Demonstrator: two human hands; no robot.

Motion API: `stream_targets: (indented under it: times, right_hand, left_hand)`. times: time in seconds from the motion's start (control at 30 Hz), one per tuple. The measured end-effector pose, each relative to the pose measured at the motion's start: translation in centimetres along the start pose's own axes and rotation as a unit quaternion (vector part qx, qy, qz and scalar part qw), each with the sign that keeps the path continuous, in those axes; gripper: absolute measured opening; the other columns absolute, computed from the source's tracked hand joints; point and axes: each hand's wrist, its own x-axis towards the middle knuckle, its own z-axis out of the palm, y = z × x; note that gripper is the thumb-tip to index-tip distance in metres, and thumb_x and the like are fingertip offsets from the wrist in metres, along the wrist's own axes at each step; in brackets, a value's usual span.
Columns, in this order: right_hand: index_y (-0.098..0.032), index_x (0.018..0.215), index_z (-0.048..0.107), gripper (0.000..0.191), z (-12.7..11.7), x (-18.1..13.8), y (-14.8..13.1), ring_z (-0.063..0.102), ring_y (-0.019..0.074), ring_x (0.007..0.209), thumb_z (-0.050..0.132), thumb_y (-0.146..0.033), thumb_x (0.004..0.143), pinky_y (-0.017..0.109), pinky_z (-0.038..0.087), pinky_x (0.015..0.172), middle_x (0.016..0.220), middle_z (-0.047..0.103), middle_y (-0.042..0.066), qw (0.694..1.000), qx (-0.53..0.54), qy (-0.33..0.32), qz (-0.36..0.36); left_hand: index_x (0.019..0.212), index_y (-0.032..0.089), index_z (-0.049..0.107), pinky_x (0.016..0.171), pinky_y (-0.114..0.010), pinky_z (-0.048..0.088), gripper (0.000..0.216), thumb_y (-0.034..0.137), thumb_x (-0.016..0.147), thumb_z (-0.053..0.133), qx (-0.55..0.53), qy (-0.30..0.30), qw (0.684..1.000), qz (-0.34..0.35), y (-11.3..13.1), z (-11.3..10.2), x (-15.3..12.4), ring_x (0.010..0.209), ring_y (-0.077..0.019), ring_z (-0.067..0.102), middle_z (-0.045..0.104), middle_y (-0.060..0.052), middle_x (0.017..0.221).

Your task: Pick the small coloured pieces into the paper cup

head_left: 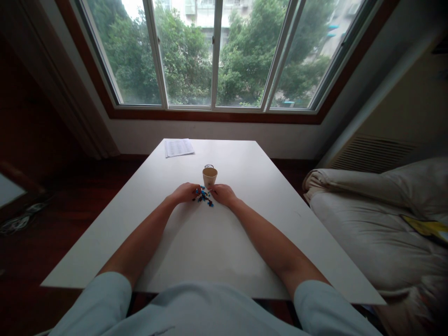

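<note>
A small pile of blue and dark pieces [206, 198] lies on the white table [210, 252], between my two hands. My left hand [185, 192] rests at the pile's left side, fingers curled in a pinch at the pieces. My right hand [222, 193] rests at the pile's right side, its fingers also curled toward the pieces. What either hand grips is too small to make out. Just behind the pile stands a tan paper cup [209, 177], upright and open at the top, with a small dark ring behind it.
A printed sheet of paper [178, 147] lies at the table's far left corner. A wide window [213, 56] fills the wall beyond. A pale cushioned sofa [378, 219] stands close to the table's right edge. Dark wooden floor lies to the left.
</note>
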Motion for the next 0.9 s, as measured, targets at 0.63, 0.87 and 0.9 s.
stream_targets:
  times: [0.63,0.87,0.9]
  right_hand:
    - [-0.029,0.114,0.071,0.027,-0.31,-0.16,-0.05,0.067,0.0232,0.102,0.054,-0.030,0.093,0.028,0.044,0.084,0.114,0.073,0.005,0.999,-0.030,0.007,-0.012]
    - [-0.029,0.116,0.070,0.028,-0.14,-0.20,0.16,0.066,0.0225,0.102,0.054,-0.031,0.092,0.027,0.043,0.083,0.115,0.073,0.004,1.000,-0.030,0.006,0.003]
    - [-0.029,0.115,0.070,0.027,-0.09,-0.17,0.20,0.066,0.0225,0.101,0.054,-0.031,0.092,0.027,0.043,0.083,0.114,0.073,0.005,1.000,-0.030,0.006,0.001]
  left_hand:
    - [0.094,0.024,0.072,0.063,-0.023,0.039,0.021,0.031,0.082,0.056,-0.014,-0.005,0.999,0.045,-0.28,0.09,-0.02,0.070,-0.0148,0.060,0.071,-0.001,0.082]
    - [0.101,0.026,0.071,0.068,-0.023,0.042,0.025,0.028,0.079,0.058,-0.029,-0.016,0.999,0.041,-0.65,-0.11,-0.06,0.076,-0.0152,0.061,0.072,-0.001,0.089]
    - [0.099,0.025,0.071,0.069,-0.023,0.042,0.024,0.027,0.079,0.058,-0.027,-0.014,0.999,0.045,-0.65,-0.13,-0.06,0.076,-0.0153,0.061,0.072,-0.001,0.090]
